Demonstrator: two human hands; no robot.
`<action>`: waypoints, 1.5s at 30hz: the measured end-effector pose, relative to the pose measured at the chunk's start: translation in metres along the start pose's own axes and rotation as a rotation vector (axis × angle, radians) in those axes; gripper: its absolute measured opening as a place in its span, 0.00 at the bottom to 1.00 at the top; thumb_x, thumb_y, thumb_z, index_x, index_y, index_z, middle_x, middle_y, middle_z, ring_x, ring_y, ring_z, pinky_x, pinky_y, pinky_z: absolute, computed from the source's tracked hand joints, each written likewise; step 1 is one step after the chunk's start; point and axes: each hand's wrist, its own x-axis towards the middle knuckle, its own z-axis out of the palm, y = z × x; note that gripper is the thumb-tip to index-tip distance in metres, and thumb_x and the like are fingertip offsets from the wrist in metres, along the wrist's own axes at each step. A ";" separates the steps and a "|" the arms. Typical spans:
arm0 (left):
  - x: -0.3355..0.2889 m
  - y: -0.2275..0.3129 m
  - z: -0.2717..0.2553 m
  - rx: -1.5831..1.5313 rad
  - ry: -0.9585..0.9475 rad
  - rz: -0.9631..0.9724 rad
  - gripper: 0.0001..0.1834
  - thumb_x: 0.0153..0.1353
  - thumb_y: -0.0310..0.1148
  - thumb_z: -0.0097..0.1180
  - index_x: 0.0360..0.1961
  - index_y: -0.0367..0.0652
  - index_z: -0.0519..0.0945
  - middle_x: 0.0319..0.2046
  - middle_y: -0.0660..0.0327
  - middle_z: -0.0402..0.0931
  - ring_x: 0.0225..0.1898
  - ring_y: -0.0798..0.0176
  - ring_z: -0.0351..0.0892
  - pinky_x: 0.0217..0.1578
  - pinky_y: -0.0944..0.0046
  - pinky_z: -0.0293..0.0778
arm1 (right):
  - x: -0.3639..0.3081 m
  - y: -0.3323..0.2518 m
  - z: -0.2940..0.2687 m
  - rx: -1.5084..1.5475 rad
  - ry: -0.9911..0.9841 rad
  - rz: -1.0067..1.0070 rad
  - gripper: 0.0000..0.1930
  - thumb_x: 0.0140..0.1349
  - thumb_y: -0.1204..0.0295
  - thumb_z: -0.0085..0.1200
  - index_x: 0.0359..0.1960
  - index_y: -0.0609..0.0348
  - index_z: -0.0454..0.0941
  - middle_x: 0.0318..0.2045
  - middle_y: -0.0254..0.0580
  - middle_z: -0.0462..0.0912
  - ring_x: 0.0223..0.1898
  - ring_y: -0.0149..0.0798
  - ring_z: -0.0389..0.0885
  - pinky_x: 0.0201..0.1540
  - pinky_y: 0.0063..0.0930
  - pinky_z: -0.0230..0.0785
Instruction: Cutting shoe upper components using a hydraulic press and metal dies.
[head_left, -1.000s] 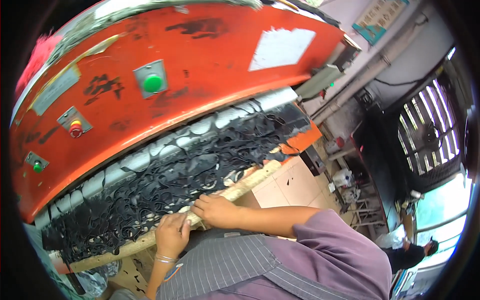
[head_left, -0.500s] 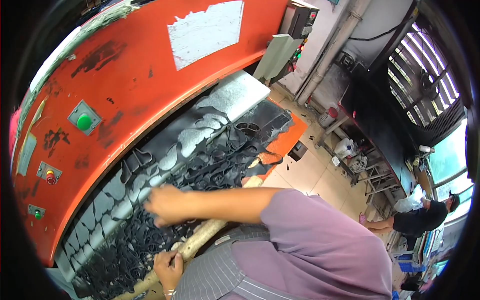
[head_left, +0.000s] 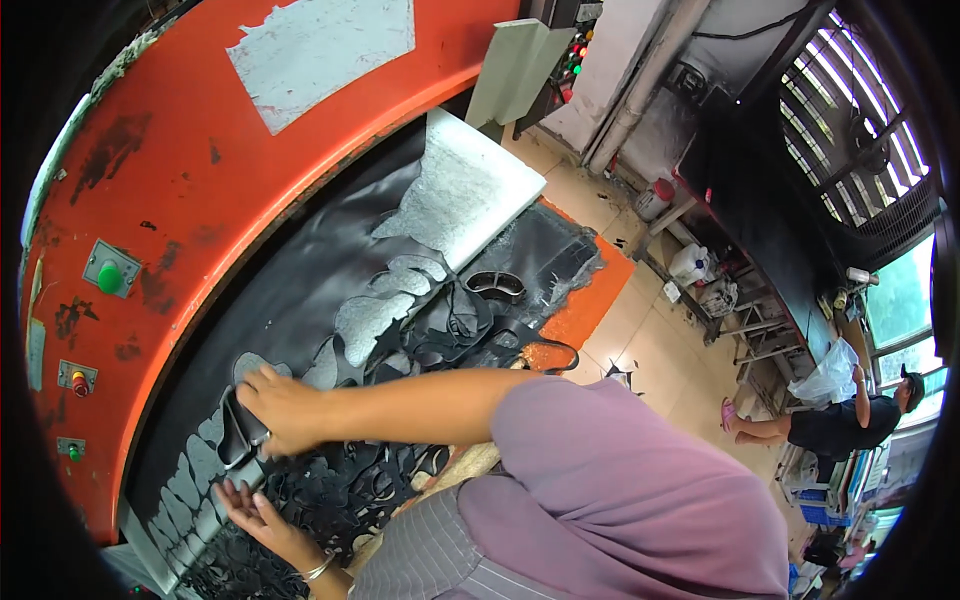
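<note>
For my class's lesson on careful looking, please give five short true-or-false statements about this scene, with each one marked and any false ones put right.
1. The right hand touches a dark curved frame. True.
2. A bangle circles the wrist of the left hand. True.
3. The left hand is clenched in a fist. False: its fingers are open.
4. The large machine panel with the push buttons is blue. False: it is orange.
5. The person in the background is holding a broom. False: that person holds a pale plastic bag.
</note>
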 end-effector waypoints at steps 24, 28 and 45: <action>-0.090 -0.036 -0.043 0.264 -0.209 -0.067 0.27 0.70 0.50 0.41 0.45 0.32 0.75 0.35 0.53 0.78 0.36 0.57 0.75 0.40 0.60 0.71 | -0.127 -0.068 -0.077 -0.055 -0.386 0.310 0.25 0.47 0.59 0.67 0.41 0.68 0.80 0.57 0.71 0.62 0.58 0.63 0.63 0.57 0.45 0.66; -0.098 -0.025 -0.071 -0.572 0.004 -0.476 0.35 0.65 0.60 0.43 0.56 0.39 0.71 0.46 0.53 0.77 0.45 0.50 0.77 0.52 0.53 0.70 | -0.138 -0.043 -0.125 -0.200 -0.442 0.345 0.29 0.44 0.56 0.68 0.43 0.67 0.77 0.55 0.65 0.67 0.59 0.58 0.64 0.61 0.45 0.60; -0.087 0.012 -0.104 -1.786 -0.538 -0.274 0.25 0.51 0.45 0.68 0.33 0.46 0.63 0.37 0.63 0.61 0.45 0.59 0.65 0.45 0.47 0.72 | -0.230 0.035 -0.214 1.078 0.591 0.542 0.17 0.69 0.61 0.46 0.48 0.62 0.70 0.40 0.44 0.78 0.30 0.35 0.78 0.33 0.24 0.74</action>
